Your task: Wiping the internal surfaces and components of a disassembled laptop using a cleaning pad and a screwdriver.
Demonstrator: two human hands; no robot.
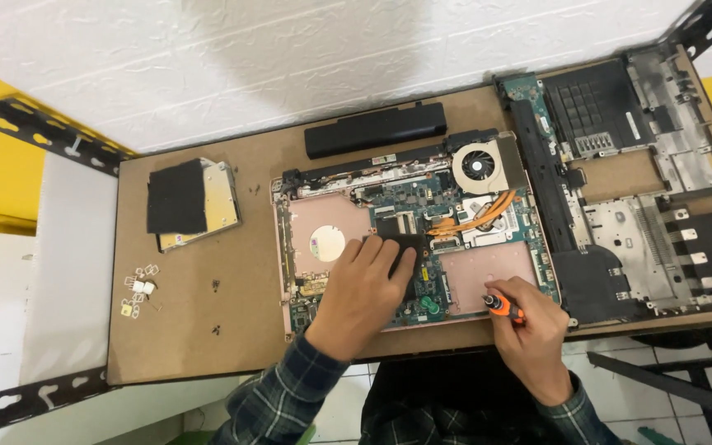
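An opened laptop base point(323, 218) with its green circuit board point(409, 202), round fan point(480, 165) and copper heat pipes lies in the middle of a brown wooden table point(191, 330). My left hand point(364, 288) rests flat on the board, fingers spread over a small black square part point(405, 245). My right hand point(529, 325) grips a small orange-and-black screwdriver point(500, 306), its tip pointing at the board's lower right corner.
A long black battery point(377, 129) lies behind the laptop. A drive with a black pad point(187, 202) sits at the left, small clips and screws point(142, 288) below it. A stripped laptop shell point(644, 181) fills the right end. White wall behind.
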